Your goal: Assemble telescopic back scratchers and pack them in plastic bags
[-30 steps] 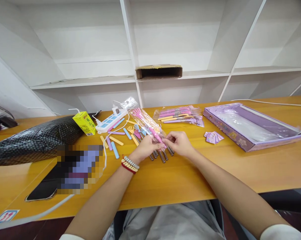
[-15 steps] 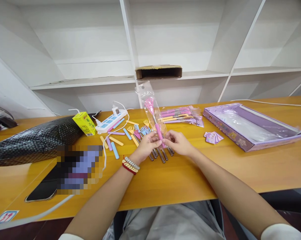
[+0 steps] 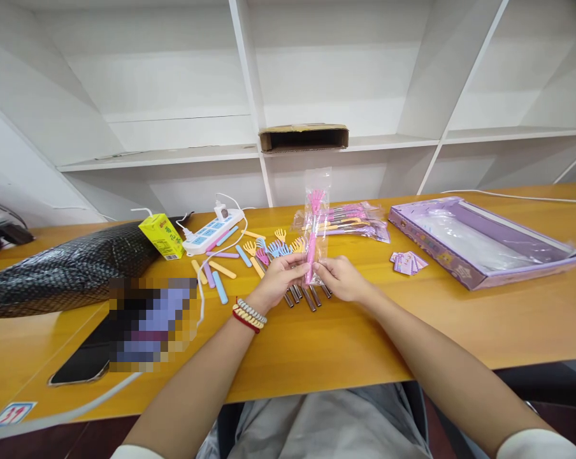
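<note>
A pink back scratcher point(image 3: 311, 245) stands nearly upright inside a clear plastic bag point(image 3: 324, 182), its hand-shaped head at the top. My left hand point(image 3: 283, 280) pinches the bagged scratcher near its lower end from the left. From the other side, my right hand point(image 3: 343, 278) grips the bag's bottom edge between thumb and fingers. Beneath both hands lie loose back scratcher heads point(image 3: 273, 248) in yellow, blue and pink, with metal rods point(image 3: 313, 299) pointing toward me. Loose coloured handles point(image 3: 220, 287) are scattered to the left. Bagged back scratchers point(image 3: 359, 220) lie in a pile behind.
On the right is a purple open box point(image 3: 469, 280) with clear plastic inside, beside small purple cards point(image 3: 407, 262). To the left are a power strip point(image 3: 214, 231), a yellow drink carton point(image 3: 161, 236), a black wrapped bundle point(image 3: 78, 261) and a phone point(image 3: 92, 344). A cardboard box point(image 3: 304, 138) sits on the shelf.
The bagged back scratcher has swung from leaning left to nearly upright, its top moving right. My right hand has shifted slightly lower on the bag.
</note>
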`<state>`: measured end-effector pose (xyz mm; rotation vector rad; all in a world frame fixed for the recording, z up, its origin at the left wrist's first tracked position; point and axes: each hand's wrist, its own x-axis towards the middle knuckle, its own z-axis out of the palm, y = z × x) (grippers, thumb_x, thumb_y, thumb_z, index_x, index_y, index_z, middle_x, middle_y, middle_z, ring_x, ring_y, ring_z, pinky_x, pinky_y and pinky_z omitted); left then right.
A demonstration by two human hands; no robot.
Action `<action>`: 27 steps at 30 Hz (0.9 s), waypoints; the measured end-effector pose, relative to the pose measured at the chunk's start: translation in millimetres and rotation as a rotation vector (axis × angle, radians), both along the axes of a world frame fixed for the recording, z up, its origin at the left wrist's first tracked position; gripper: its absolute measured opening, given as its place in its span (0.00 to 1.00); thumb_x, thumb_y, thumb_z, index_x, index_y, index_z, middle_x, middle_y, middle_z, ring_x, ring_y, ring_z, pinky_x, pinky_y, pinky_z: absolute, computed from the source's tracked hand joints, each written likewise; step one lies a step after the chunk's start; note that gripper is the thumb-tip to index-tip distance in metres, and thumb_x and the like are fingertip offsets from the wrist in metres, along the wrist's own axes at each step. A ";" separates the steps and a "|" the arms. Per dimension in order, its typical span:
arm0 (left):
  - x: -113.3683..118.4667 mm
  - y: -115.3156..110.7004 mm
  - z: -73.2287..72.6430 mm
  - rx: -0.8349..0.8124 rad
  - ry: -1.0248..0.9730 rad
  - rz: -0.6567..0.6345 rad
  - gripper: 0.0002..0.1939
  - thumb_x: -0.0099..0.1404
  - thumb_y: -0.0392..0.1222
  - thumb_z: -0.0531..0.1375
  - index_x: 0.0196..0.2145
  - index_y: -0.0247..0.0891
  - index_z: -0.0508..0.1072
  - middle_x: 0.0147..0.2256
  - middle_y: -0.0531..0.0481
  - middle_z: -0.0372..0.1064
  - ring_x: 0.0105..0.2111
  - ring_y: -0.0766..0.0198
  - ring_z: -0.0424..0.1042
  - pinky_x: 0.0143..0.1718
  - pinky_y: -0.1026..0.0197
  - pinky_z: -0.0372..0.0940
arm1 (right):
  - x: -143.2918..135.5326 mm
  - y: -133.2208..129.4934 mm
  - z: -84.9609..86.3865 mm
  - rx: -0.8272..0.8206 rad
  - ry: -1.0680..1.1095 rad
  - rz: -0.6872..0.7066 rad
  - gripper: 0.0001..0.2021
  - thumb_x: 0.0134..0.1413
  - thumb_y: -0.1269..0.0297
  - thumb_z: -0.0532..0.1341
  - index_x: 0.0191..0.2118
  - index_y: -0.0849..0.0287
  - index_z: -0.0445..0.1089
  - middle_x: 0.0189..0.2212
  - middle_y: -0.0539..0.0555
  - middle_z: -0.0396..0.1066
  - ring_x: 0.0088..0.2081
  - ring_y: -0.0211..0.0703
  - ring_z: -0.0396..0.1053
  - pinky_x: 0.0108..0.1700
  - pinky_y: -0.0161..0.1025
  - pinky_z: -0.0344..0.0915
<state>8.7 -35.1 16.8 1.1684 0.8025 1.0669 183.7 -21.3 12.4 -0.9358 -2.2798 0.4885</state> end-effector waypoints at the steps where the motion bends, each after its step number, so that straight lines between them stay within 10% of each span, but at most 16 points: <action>1: 0.6 0.4 -0.5 0.001 0.003 0.032 0.16 0.49 0.41 0.66 0.37 0.32 0.73 0.29 0.49 0.69 0.25 0.69 0.68 0.26 0.65 0.66 | -0.2 -0.2 0.1 0.002 -0.005 -0.001 0.21 0.61 0.57 0.45 0.26 0.62 0.66 0.18 0.48 0.58 0.21 0.32 0.53 0.29 0.31 0.50; 27: 8.0 -0.7 -5.9 -0.010 -0.089 0.209 0.12 0.42 0.37 0.69 0.26 0.32 0.73 0.22 0.54 0.67 0.24 0.71 0.65 0.26 0.68 0.61 | -3.3 -4.6 -0.1 -0.005 0.041 0.094 0.21 0.62 0.56 0.43 0.23 0.60 0.60 0.16 0.46 0.51 0.20 0.31 0.49 0.26 0.31 0.49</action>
